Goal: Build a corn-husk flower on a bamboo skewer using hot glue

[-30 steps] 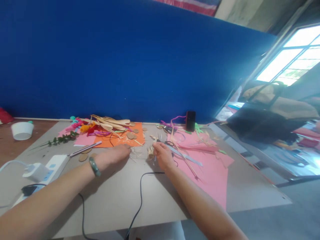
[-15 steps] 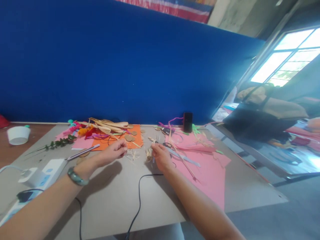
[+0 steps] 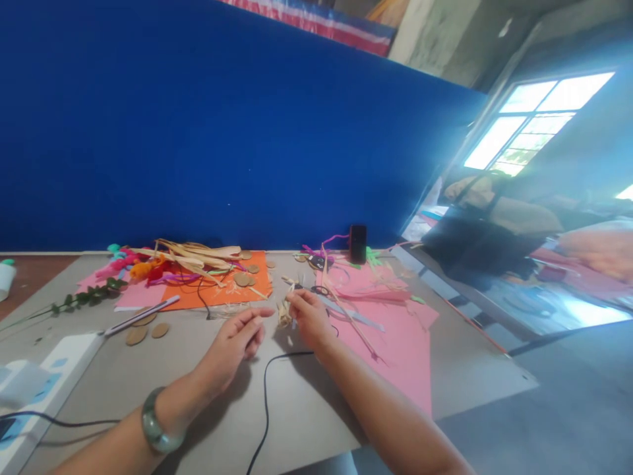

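My right hand pinches a small straw-coloured bundle of dry strips just above the table; its fingers hide part of it. To its left, my left hand is in the air with the index finger stretched out and the other fingers partly curled, holding nothing I can see. Thin pale scraps lie on the table beyond the left hand. A pale flat strip and a long dry stalk lie right of my right hand, on pink paper.
A power strip and a pen lie at left, near wooden discs. Dry strips and coloured fuzzy stems lie around an orange sheet. A black cable crosses the table; a black upright device stands behind.
My left hand has lifted from the pale scraps, moved back toward me, and its index finger has straightened. My right hand keeps hold of the bundle. The view has turned slightly right.
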`<state>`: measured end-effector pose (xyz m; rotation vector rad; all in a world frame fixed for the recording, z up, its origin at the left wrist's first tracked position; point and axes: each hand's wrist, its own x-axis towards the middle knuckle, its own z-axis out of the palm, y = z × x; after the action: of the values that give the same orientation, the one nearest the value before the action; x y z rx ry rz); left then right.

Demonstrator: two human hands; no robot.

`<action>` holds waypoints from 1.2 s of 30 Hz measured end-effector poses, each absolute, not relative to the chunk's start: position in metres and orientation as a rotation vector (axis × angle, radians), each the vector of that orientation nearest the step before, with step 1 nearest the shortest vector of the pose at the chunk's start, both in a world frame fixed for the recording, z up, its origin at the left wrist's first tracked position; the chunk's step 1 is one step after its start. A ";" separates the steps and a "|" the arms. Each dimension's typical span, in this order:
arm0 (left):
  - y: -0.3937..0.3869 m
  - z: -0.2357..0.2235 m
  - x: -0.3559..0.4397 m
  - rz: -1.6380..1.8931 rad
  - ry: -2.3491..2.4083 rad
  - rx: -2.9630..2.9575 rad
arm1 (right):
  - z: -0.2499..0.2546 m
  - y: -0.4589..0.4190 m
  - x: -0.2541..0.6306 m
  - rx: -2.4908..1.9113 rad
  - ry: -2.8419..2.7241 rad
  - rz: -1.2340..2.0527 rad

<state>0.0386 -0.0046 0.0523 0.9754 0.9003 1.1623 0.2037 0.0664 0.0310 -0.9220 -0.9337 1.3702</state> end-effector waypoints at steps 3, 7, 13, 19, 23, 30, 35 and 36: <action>-0.007 0.047 0.039 1.134 0.925 1.013 | 0.034 0.062 0.201 -0.916 -0.951 1.396; -0.007 0.038 0.037 1.182 0.939 1.056 | 0.040 0.055 0.197 -0.899 -0.912 1.439; -0.008 0.033 0.038 1.162 0.983 1.115 | 0.046 0.049 0.196 -0.907 -0.935 1.440; -0.009 0.034 0.044 1.157 0.945 1.042 | 0.051 0.045 0.198 -0.896 -0.962 1.433; -0.010 0.037 0.047 1.121 0.957 1.012 | 0.056 0.041 0.199 -0.893 -0.972 1.425; -0.015 0.041 0.053 1.079 0.960 1.042 | 0.061 0.034 0.199 -0.873 -1.001 1.434; -0.016 0.042 0.052 1.092 0.966 1.060 | 0.059 0.035 0.201 -0.864 -1.038 1.442; -0.016 0.041 0.052 1.091 0.962 1.053 | 0.058 0.035 0.201 -0.866 -1.036 1.440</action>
<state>0.0522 -0.0155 0.0413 1.0530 0.9618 1.0912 0.2006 0.0352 0.0581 -0.8656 -1.0364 1.4401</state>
